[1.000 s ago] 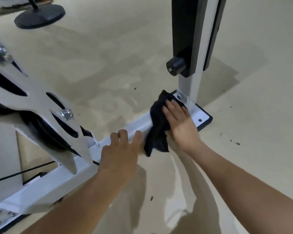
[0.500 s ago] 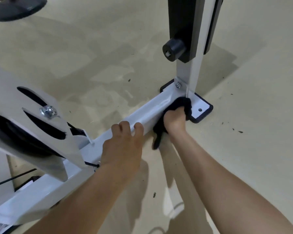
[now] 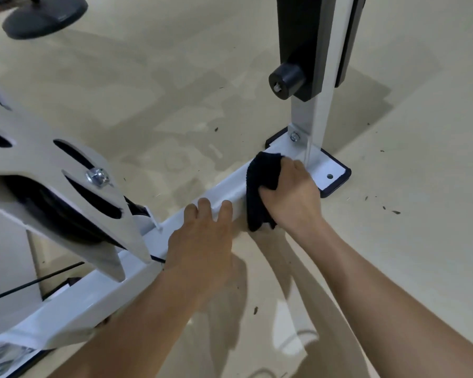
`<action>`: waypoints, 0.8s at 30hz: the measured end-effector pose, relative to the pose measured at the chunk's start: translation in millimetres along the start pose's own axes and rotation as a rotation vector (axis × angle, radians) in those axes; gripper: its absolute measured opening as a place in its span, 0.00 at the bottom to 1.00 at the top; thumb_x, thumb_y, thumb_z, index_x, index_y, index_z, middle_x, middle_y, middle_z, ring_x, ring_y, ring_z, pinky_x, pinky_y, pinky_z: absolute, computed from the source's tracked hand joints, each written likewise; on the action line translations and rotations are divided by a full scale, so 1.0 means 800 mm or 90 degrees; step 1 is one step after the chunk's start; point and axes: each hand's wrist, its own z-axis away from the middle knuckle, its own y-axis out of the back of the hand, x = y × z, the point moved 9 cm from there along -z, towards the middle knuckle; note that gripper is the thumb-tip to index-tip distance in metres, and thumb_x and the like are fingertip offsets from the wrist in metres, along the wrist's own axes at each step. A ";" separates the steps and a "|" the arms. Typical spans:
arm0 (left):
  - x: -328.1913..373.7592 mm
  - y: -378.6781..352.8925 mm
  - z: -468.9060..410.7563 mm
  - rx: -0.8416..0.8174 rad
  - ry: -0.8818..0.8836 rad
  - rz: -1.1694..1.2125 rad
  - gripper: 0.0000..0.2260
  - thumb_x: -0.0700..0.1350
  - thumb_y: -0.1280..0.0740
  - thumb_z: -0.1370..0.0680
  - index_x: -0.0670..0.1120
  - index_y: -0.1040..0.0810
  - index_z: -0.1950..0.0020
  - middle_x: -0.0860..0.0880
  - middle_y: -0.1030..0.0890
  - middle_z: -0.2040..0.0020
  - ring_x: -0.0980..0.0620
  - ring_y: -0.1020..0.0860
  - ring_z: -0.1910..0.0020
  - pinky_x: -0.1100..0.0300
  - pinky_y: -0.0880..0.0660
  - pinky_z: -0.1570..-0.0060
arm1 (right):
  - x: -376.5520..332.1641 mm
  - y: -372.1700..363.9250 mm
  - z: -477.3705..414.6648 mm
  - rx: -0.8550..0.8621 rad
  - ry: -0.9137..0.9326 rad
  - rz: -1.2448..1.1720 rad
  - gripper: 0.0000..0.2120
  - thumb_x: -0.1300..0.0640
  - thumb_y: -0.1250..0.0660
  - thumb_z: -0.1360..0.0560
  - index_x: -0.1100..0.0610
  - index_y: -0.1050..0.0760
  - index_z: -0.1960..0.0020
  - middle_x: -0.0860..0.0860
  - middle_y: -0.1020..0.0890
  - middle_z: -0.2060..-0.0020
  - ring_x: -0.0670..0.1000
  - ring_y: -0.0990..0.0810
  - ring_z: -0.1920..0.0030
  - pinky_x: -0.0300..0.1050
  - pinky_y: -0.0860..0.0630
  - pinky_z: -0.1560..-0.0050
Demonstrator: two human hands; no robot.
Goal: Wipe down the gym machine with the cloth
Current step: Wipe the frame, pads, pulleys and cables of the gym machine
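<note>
Down low, the right hand (image 3: pixel 290 197) is clamped on a black cloth (image 3: pixel 261 186), pressing it over the white base rail (image 3: pixel 153 236) of the gym machine, just short of the upright post (image 3: pixel 309 118) and its bolted foot plate (image 3: pixel 331 174). Beside it the left hand (image 3: pixel 202 241) rests on the same rail, fingers (image 3: pixel 204 207) curled over the top edge, holding nothing. Left of that hand sits a white pulley bracket (image 3: pixel 66 192). Beneath both arms spreads a beige floor (image 3: pixel 407 186) (glossy, patchy with sheen, flecked with dark specks).
</note>
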 end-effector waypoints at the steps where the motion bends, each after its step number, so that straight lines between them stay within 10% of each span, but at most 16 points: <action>1: -0.001 -0.001 0.000 -0.003 0.000 0.022 0.27 0.46 0.37 0.26 0.49 0.44 0.30 0.46 0.36 0.41 0.47 0.33 0.43 0.60 0.33 0.64 | -0.009 0.007 -0.012 0.027 0.046 0.038 0.17 0.59 0.33 0.33 0.64 0.28 0.45 0.60 0.25 0.50 0.62 0.24 0.53 0.48 0.27 0.61; 4: -0.007 0.006 0.000 0.013 0.002 0.088 0.24 0.45 0.38 0.25 0.49 0.42 0.31 0.47 0.34 0.42 0.49 0.32 0.46 0.61 0.34 0.60 | -0.046 -0.036 -0.025 -0.094 0.168 0.140 0.27 0.61 0.39 0.28 0.59 0.36 0.29 0.56 0.36 0.28 0.57 0.39 0.28 0.57 0.39 0.30; 8: -0.026 0.017 0.006 0.037 0.044 0.128 0.20 0.45 0.39 0.26 0.43 0.38 0.35 0.47 0.32 0.40 0.51 0.31 0.45 0.65 0.41 0.55 | -0.124 -0.099 0.062 -0.211 0.400 -0.020 0.18 0.57 0.37 0.23 0.56 0.26 0.34 0.50 0.26 0.33 0.54 0.34 0.28 0.49 0.43 0.31; 11: -0.020 0.026 0.026 0.070 -0.009 0.077 0.22 0.48 0.37 0.24 0.43 0.37 0.33 0.45 0.33 0.36 0.50 0.31 0.38 0.65 0.33 0.45 | -0.107 -0.090 0.050 -0.307 0.525 0.011 0.28 0.53 0.34 0.28 0.54 0.32 0.28 0.49 0.30 0.29 0.50 0.38 0.27 0.43 0.43 0.31; 17: 0.002 0.061 0.064 0.118 -0.085 0.240 0.25 0.39 0.37 0.29 0.47 0.31 0.31 0.51 0.29 0.36 0.52 0.27 0.41 0.62 0.27 0.52 | -0.061 -0.060 -0.011 -0.264 0.277 0.091 0.30 0.59 0.36 0.31 0.52 0.33 0.29 0.46 0.31 0.30 0.48 0.43 0.24 0.49 0.53 0.26; 20: -0.053 0.062 0.108 0.165 0.091 0.479 0.18 0.40 0.40 0.28 0.55 0.25 0.42 0.63 0.25 0.48 0.61 0.27 0.51 0.67 0.29 0.56 | -0.127 -0.081 0.082 -0.364 0.199 -0.236 0.25 0.68 0.38 0.30 0.51 0.23 0.36 0.50 0.21 0.38 0.51 0.27 0.35 0.47 0.34 0.33; 24: -0.124 0.059 0.194 0.309 0.303 0.613 0.17 0.35 0.36 0.28 0.59 0.22 0.59 0.62 0.21 0.56 0.63 0.23 0.56 0.70 0.27 0.58 | -0.162 -0.075 0.149 -0.441 -0.264 -0.780 0.16 0.69 0.43 0.28 0.55 0.20 0.52 0.62 0.18 0.61 0.56 0.24 0.65 0.47 0.27 0.64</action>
